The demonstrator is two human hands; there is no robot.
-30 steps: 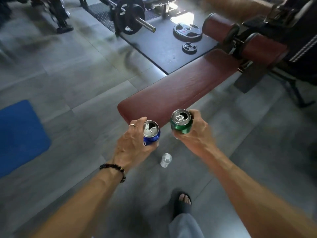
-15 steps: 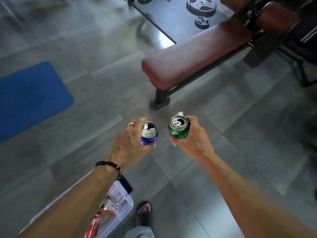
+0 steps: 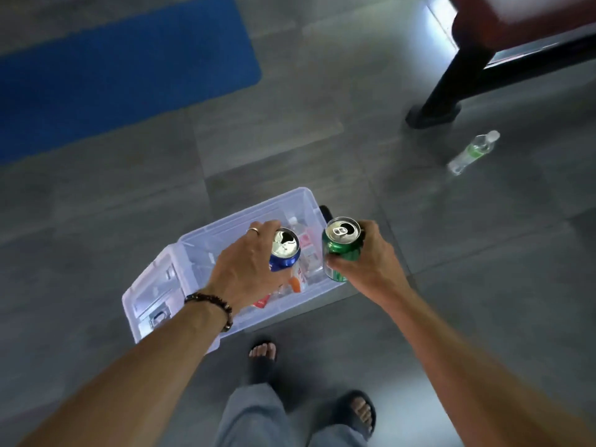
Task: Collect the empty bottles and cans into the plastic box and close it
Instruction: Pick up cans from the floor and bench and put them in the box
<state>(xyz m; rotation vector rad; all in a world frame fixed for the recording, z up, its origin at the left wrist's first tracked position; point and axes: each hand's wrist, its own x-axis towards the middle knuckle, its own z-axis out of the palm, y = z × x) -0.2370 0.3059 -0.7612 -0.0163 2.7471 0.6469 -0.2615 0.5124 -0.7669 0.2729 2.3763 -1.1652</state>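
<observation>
No readable text on blue can (image 3: 285, 250), green can (image 3: 342, 250).

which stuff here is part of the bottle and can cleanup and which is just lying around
Job: blue can in left hand; green can in right hand; plastic box; bottle on floor.
Lying about: blue mat; bench.

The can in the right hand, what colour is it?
Green, with a silver top. The head view shows the can gripped by the right hand.
</observation>
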